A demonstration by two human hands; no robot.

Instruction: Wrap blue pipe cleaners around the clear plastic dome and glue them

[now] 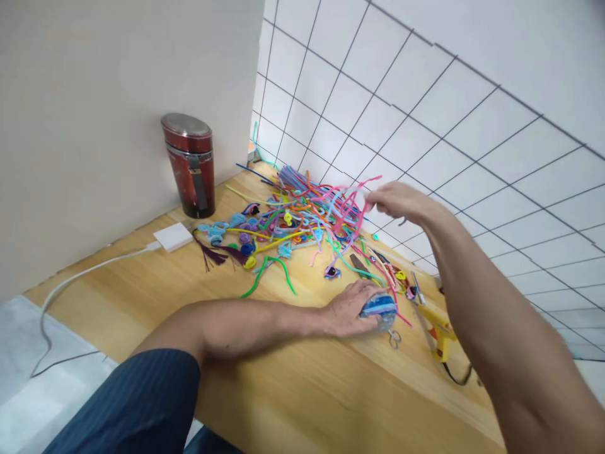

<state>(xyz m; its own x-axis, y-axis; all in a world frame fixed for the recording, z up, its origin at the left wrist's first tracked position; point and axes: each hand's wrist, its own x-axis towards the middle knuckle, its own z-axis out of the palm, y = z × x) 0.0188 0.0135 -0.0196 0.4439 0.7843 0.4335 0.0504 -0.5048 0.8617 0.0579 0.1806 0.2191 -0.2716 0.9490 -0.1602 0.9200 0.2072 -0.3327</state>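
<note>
My left hand (350, 309) rests low over the wooden table, its fingers wrapped round a rounded blue and pale-striped object (379, 306) with a shiny surface; its exact kind is unclear. Raised over the back of the table, my right hand (397, 200) is closed in a pinch on pink pipe cleaners (347, 214), which hang in bent loops. Under them spreads a tangled pile of many-coloured pipe cleaners (302, 208). Small finished-looking curled pieces (215, 232) in blue lie at its left side. A green pipe cleaner (283, 271) lies bent in front.
A dark red lidded canister (190, 167) stands at the left wall. Beside it lies a white box (172, 237) with a cable. Small scissors (394, 340) sit by my left hand, and a yellow glue gun (439, 331) lies under my right forearm. A white tiled wall (401, 107) borders the back.
</note>
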